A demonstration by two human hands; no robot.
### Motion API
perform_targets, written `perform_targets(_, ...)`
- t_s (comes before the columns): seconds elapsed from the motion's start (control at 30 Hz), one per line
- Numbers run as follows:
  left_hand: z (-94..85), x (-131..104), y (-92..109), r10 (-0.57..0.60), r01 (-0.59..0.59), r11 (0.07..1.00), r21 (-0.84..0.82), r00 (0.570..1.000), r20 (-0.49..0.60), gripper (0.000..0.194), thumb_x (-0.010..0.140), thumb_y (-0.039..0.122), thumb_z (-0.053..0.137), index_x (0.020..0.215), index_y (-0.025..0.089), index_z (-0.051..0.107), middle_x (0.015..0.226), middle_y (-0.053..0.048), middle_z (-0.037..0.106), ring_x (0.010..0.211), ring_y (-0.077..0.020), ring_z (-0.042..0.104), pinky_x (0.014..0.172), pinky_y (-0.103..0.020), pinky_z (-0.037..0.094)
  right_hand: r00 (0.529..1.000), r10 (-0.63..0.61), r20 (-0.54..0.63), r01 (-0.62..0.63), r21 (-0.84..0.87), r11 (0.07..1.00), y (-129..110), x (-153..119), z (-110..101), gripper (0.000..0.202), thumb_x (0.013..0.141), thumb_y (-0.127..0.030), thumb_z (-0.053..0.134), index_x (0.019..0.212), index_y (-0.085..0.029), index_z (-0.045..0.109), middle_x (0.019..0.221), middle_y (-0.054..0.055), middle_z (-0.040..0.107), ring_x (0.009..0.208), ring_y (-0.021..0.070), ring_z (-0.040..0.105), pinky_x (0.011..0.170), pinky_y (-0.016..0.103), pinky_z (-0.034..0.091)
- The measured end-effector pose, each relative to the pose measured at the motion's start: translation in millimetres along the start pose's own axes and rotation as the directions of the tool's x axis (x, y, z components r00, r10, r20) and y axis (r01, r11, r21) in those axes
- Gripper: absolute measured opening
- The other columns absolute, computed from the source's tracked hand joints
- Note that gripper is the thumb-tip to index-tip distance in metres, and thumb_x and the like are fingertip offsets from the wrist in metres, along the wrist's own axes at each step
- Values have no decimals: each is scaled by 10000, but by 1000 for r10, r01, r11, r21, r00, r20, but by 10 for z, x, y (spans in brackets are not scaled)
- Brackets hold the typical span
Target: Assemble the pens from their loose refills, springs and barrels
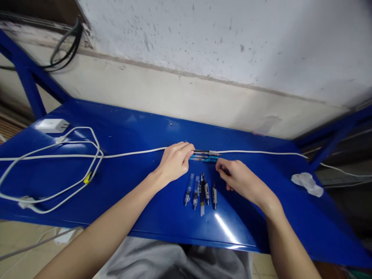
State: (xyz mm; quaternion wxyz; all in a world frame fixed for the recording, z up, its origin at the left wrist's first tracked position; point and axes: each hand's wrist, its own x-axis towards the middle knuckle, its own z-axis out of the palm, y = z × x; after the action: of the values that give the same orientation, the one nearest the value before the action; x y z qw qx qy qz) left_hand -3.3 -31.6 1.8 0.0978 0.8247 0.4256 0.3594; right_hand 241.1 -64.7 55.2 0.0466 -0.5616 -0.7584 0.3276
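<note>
My left hand (176,161) has its fingers closed at the left ends of a black pen (203,152) and some blue pens (203,158), which lie sideways along the white cable. Near the right ends of those pens is my right hand (232,172), fingers curled; whatever it may hold is hidden. Between my forearms, nearer my body, lie clear pen barrels (188,190), thin refills (202,201) and grey-grip pen parts (214,197), all pointing roughly toward me.
A blue table (139,131) stands against the wall. Looped white cable (97,145) and a white power adapter (53,125) are at the left. Crumpled white material (307,184) lies at the right. Blue frame bars rise at both ends.
</note>
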Motion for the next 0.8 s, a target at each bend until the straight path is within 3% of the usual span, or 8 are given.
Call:
perform_targets(0.13, -11, 2, 4, -10, 10, 1000, 4, 1000, 7, 197, 971, 106, 449, 848, 187, 580, 772, -21, 600, 728, -172, 552, 655, -299, 400, 1000, 2, 29, 0, -55, 998, -39, -54, 11, 145, 970, -188, 503, 831, -218, 535, 571, -21, 614, 448, 129, 585, 474, 236, 334)
perform_targets(0.33, -20, 14, 33, 1, -1, 1000, -10, 999, 42, 213, 994, 132, 432, 861, 186, 589, 787, -23, 617, 744, -174, 568, 676, -302, 420, 998, -69, -5, 69, 23, 997, -7, -55, 33, 215, 1007, -287, 544, 804, -215, 551, 527, -34, 588, 395, 120, 548, 454, 249, 325)
perform_targets(0.4, -16, 14, 38, 2, -2, 1000, -16, 999, 39, 215, 998, 140, 432, 859, 187, 589, 782, -23, 614, 736, -172, 568, 674, -301, 420, 994, -97, -51, 100, 60, 993, -6, -32, 34, 184, 1013, -325, 554, 874, -213, 599, 539, -41, 589, 406, 122, 561, 467, 247, 352)
perform_targets(0.5, -15, 12, 42, 3, -1, 999, -42, 999, 51, 218, 999, 145, 432, 852, 185, 588, 783, -26, 611, 733, -170, 567, 671, -298, 419, 972, -108, -207, 152, 209, 966, -54, 24, 51, 232, 995, -388, 603, 1148, -217, 636, 683, -14, 670, 502, 136, 620, 504, 248, 431)
perform_targets(0.57, -18, 11, 46, 14, -8, 997, -72, 997, 73, 223, 1006, 153, 426, 859, 183, 591, 795, -30, 616, 736, -170, 568, 674, -297, 423, 952, -94, -290, 212, 408, 888, -115, 62, 83, 347, 966, -429, 647, 1238, -215, 622, 800, 17, 707, 594, 150, 665, 514, 249, 484)
perform_targets(0.67, -22, 8, 55, 35, -22, 992, -126, 995, 94, 230, 1017, 165, 414, 890, 182, 605, 823, -40, 633, 757, -173, 580, 699, -300, 441, 937, -84, -339, 306, 684, 663, -213, 98, 148, 314, 925, -443, 701, 1095, -180, 685, 832, 45, 726, 670, 166, 702, 534, 259, 551)
perform_targets(0.8, -35, 1, 80, 52, -37, 984, -172, 995, 81, 244, 1032, 175, 397, 917, 175, 612, 843, -50, 637, 778, -176, 581, 729, -306, 456, 934, -6, -358, 326, 845, 423, -284, 119, 224, 264, 932, -409, 708, 1045, -172, 728, 811, 43, 738, 652, 143, 699, 548, 245, 567)
